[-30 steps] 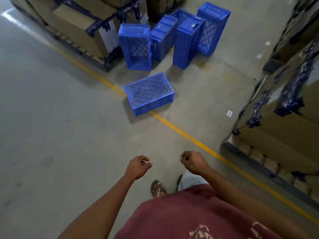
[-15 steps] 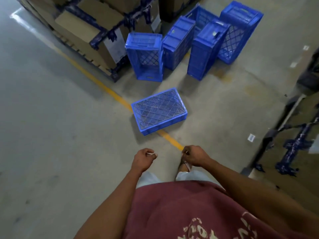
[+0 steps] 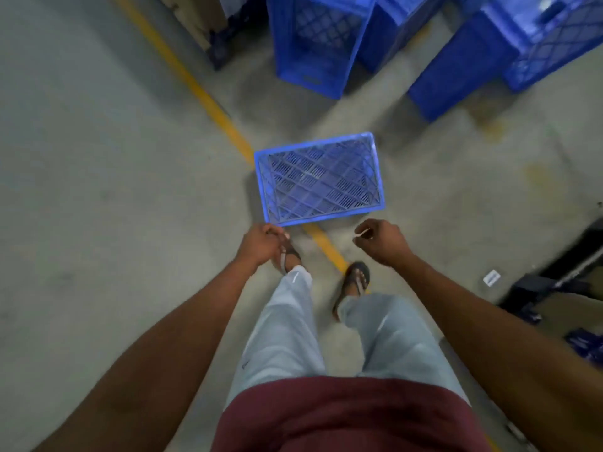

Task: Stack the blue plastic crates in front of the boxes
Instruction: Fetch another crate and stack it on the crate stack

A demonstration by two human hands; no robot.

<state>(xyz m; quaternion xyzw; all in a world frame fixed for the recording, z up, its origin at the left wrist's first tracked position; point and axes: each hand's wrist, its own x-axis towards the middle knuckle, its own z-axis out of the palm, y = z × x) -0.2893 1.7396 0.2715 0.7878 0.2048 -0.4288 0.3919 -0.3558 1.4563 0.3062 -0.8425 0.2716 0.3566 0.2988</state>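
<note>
A blue plastic crate (image 3: 318,179) lies upside down on the concrete floor, its lattice base facing up, across a yellow floor line (image 3: 202,93). Several more blue crates (image 3: 316,40) stand on end at the top of the view, beside the corner of a cardboard box (image 3: 199,17). My left hand (image 3: 261,243) hovers just short of the lying crate's near left corner, fingers loosely curled, holding nothing. My right hand (image 3: 381,241) hangs just short of the crate's near right corner, also loosely curled, holding nothing. Neither hand touches the crate.
A dark pallet edge (image 3: 554,278) juts in at the right, with a small white label (image 3: 491,277) on the floor near it. My feet in sandals stand on either side of the yellow line, just behind the crate. Bare concrete spreads to the left.
I have walked up to the lying crate, which now sits right in front of my feet. Both hands have spread apart and reached toward its near edge. The upright crates are closer.
</note>
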